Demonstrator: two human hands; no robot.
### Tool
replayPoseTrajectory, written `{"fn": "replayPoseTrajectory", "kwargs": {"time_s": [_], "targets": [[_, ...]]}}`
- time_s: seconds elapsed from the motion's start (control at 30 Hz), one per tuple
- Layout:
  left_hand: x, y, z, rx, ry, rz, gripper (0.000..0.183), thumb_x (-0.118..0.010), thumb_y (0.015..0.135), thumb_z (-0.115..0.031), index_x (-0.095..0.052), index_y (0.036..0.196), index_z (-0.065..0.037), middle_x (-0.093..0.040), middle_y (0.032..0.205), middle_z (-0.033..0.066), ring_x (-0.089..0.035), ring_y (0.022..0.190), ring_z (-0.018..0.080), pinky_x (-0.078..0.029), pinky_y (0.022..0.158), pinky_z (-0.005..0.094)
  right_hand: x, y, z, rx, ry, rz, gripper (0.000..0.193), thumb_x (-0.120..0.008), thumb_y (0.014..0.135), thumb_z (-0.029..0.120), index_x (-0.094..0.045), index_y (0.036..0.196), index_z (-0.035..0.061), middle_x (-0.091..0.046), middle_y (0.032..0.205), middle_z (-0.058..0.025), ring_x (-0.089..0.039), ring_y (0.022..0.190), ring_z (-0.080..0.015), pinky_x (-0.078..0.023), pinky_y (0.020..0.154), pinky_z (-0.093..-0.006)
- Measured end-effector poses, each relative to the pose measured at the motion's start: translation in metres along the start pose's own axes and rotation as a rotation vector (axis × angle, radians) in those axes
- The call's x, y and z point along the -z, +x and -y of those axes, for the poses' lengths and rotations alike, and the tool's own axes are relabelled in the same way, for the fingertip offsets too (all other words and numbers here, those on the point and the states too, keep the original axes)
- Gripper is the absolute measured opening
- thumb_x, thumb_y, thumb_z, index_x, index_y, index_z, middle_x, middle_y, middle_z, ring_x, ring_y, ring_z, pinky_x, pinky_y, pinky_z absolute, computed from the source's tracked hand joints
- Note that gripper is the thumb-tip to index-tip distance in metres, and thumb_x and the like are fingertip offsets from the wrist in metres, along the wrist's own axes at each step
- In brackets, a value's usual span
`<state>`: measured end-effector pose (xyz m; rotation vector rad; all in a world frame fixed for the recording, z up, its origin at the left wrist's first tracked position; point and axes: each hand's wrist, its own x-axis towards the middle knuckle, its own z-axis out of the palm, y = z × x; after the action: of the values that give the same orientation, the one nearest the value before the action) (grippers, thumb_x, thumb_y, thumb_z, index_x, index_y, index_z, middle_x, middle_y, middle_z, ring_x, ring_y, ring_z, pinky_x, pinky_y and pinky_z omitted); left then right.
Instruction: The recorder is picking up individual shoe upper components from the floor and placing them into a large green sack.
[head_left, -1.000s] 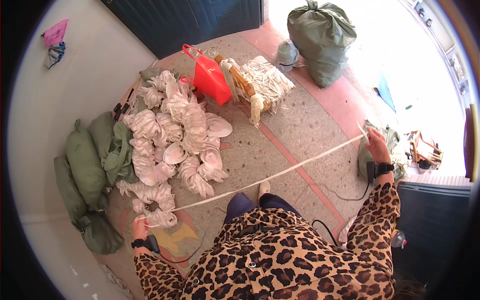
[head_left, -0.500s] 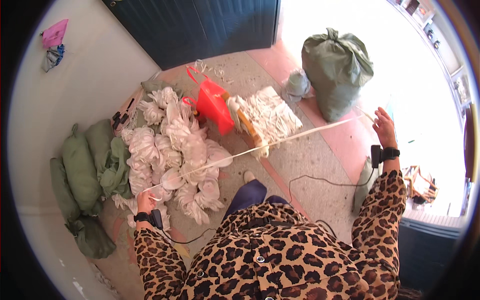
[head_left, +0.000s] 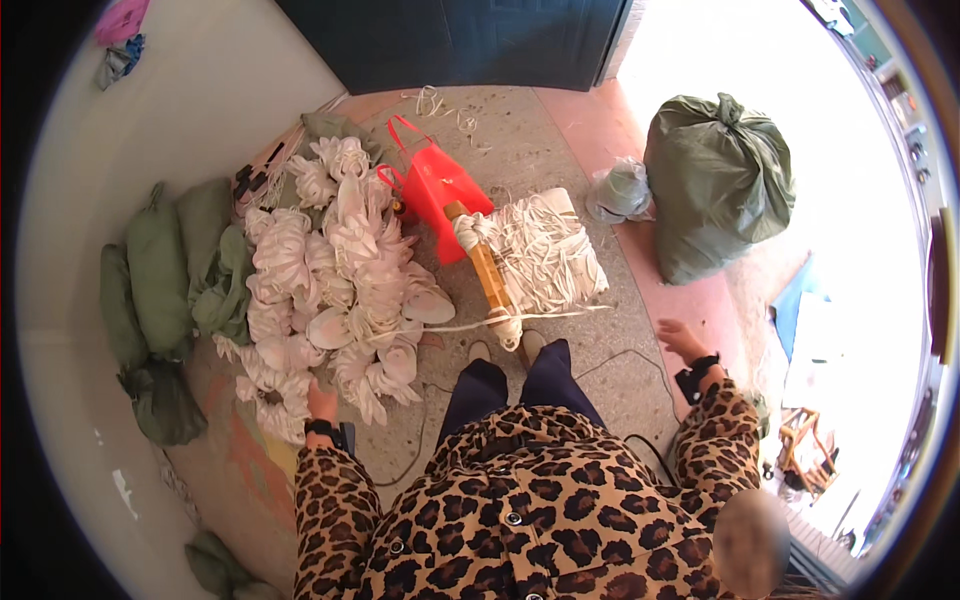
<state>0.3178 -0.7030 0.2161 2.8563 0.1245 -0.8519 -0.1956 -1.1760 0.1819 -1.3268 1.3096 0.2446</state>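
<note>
Head view: right hand [head_left: 683, 342] outstretched, left hand [head_left: 322, 402] near white bundles [head_left: 357, 235].

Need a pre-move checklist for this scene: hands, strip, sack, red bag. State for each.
1. Right hand open: ok, looks empty.
2. Left hand holding securely: cannot tell; it is by the white bundles, its grip unclear.
3. White strip held at its right end: not ok, apart from the right hand.
4. Large green sack tied: ok, knotted on top.
5. Red bag clear of the shoes: ok.
</note>
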Motion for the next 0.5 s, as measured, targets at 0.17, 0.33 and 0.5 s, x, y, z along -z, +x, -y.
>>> {"fn": "replayPoseTrajectory", "kwargs": {"time_s": [0.17,0.33,0.5], "targets": [[-0.040,-0.061,0.048,-0.008,0.154,0.112,0.034,-0.050,0.078,-0.013,-0.047,0.109,0.000,-0.046,0.111,0.0174,-0.045,0.100,0.0316,-0.038,0.082,0.0382,-0.018,0.025,0.097,0.321,-0.091,0.128,0.026,-0.053,0.078,0.016,-0.056,0.094,-0.0029,-0.056,0.073,-0.0035,-0.050,0.062,-0.0095,-0.042,0.054,-0.0242],[-0.095,-0.147,0.085,0.007,-0.075,0.114,0.021,-0.051,0.074,-0.016,-0.056,0.084,0.002,-0.056,0.081,0.0145,-0.053,0.074,0.0280,-0.042,0.062,0.0339,-0.024,-0.122,0.317,1.131,0.237,-0.184,0.013,-0.052,0.079,0.009,-0.057,0.082,-0.0023,-0.053,0.074,0.0011,-0.047,0.064,-0.0050,-0.038,0.055,-0.0218],[-0.148,-0.197,0.064,-0.126,-0.156,0.341,0.029,-0.051,0.073,-0.022,-0.056,0.090,0.001,-0.056,0.085,0.0152,-0.053,0.080,0.0288,-0.042,0.071,0.0353,-0.035,-0.175,0.312,1.537,0.292,-0.208,0.011,-0.052,0.077,0.009,-0.055,0.080,-0.0008,-0.054,0.073,-0.0020,-0.049,0.066,-0.0105,-0.041,0.056,-0.0251]]}}
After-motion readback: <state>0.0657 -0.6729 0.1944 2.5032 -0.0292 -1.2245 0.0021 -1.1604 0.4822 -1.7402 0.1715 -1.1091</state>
